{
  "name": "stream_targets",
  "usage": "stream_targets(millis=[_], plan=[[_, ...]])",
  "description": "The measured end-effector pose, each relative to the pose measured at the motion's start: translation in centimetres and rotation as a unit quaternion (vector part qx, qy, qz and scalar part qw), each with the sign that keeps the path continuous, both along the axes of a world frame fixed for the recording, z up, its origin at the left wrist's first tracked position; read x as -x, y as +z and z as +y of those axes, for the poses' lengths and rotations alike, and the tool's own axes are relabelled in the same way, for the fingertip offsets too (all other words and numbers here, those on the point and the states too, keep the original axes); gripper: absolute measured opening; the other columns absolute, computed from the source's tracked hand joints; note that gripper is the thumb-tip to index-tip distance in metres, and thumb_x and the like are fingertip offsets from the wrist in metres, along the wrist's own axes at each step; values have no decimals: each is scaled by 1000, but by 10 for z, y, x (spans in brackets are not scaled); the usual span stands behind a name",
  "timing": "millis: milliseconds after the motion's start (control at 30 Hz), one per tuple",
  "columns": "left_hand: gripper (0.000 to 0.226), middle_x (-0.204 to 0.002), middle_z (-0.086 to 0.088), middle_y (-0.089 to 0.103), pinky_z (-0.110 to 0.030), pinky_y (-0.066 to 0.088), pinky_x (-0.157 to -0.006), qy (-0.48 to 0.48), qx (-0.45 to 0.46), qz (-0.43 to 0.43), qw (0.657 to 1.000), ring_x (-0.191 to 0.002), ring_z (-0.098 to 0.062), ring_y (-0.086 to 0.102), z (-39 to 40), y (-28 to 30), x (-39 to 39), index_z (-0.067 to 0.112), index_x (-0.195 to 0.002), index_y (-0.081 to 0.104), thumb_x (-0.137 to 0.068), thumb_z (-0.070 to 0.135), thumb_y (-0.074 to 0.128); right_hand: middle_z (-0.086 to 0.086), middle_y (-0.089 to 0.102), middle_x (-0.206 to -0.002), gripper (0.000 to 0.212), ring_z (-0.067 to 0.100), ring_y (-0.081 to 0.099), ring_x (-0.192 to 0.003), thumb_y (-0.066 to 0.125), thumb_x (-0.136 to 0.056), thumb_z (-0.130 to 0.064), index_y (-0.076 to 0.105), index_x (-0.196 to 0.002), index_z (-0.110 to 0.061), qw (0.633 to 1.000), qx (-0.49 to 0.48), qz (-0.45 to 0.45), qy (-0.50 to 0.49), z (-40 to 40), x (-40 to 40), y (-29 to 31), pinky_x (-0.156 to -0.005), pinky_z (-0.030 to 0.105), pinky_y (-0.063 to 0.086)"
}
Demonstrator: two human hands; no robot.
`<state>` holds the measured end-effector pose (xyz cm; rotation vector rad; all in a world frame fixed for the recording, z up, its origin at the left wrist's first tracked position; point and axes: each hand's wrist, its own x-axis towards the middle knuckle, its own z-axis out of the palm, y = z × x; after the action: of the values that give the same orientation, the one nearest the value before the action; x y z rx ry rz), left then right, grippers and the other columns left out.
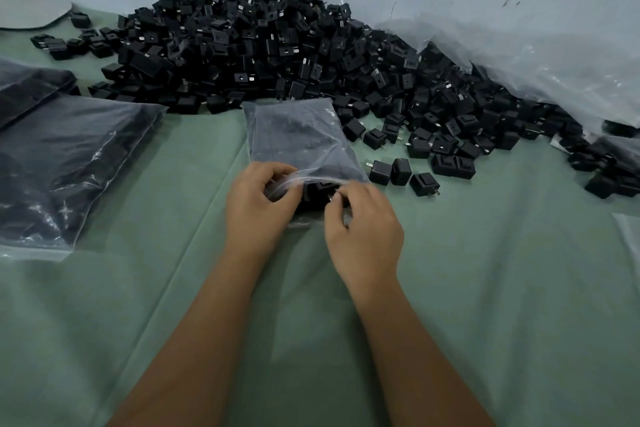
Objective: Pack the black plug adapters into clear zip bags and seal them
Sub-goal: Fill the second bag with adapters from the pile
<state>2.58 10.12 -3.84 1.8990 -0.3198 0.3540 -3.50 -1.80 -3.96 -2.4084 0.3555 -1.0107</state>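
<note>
Adapters (277,45) heaped on green cloth (173,288) behind a part-filled zip bag (294,135); bag mouth pinched by left hand (258,204); one adapter (317,189) pinched at the opening by right hand (363,225); filled bags (69,156) left.

dim, flat light; soft shadows; wide-angle bending at edges; slightly soft.

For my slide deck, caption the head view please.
Both hands load adapters into a clear zip bag beside the pile.
</note>
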Motion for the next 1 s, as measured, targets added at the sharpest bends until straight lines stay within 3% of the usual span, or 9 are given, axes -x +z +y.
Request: stream_targets(millis=[100,167,267,400,533,667,767,900,1000], plan=[[17,-89,6,65,-18,44,-71,7,-11,-11,1000,-83,-8,60,-1,-1,-1,31,-89,66,-81,18,73,-4,64,-80,15,17,56,-74,57,-82,-22,67,-74,-15,1000,12,-1,-25,0,1,0,-56,24,40],[17,-89,7,65,-15,42,-71,8,-13,-15,1000,-83,-7,60,0,-2,-1,32,-89,65,-81,19,74,-3,66,-79,15,18,57,-76,57,-81,-22,71,-77,-15,1000,13,12,-8,1,1,0,-60,26,44],[17,-89,7,65,-7,39,-70,6,-12,-18,1000,-83,-5,60,0,-3,-2,31,-89,66,-81,18,73,-1,68,-85,16,20,59,-84,58,-83,-17,73,-85,-12,999,22,28,34,0,0,0,-74,30,48],[13,-90,3,66,-7,39,-71,6,5,-15,1000,-83,-5,59,0,-1,-1,25,-90,70,-83,14,72,5,68,-99,20,23,57,-97,59,-84,-14,70,-99,-7,994,47,48,85,-1,-2,-1,-90,28,39],[13,-88,4,63,-11,42,-73,7,14,-57,998,-83,-5,57,1,1,1,24,-91,72,-85,13,72,6,60,-122,40,24,51,-115,59,-86,-26,61,-122,-7,981,97,122,117,5,-2,-3,-104,31,35],[15,-87,1,60,-22,44,-75,32,-32,-121,992,-84,-15,54,-1,-1,2,13,-95,76,-81,8,73,3,50,-136,49,20,37,-132,34,-98,-41,50,-135,-14,964,136,208,90,11,-13,1,-114,35,21],[21,-87,4,57,-27,43,-75,42,-46,-159,985,-82,-20,54,-2,-2,1,11,-98,77,-78,7,71,7,50,-138,53,24,39,-131,24,-98,-43,51,-132,-13,952,117,271,74,9,-30,4,-112,39,26],[21,-87,1,58,-31,44,-74,37,-47,-170,984,-82,-24,55,-1,-2,1,10,-99,77,-79,9,71,12,40,-138,39,32,29,-135,39,-94,-36,49,-127,-18,913,190,356,58,10,-62,8,-114,45,23],[18,-84,-2,60,-34,45,-71,28,-52,-175,983,-79,-23,55,-2,-1,1,8,-97,77,-80,10,70,14,41,-141,60,33,30,-137,17,-98,-53,44,-134,-15,877,166,451,30,12,-91,12,-115,45,20]])
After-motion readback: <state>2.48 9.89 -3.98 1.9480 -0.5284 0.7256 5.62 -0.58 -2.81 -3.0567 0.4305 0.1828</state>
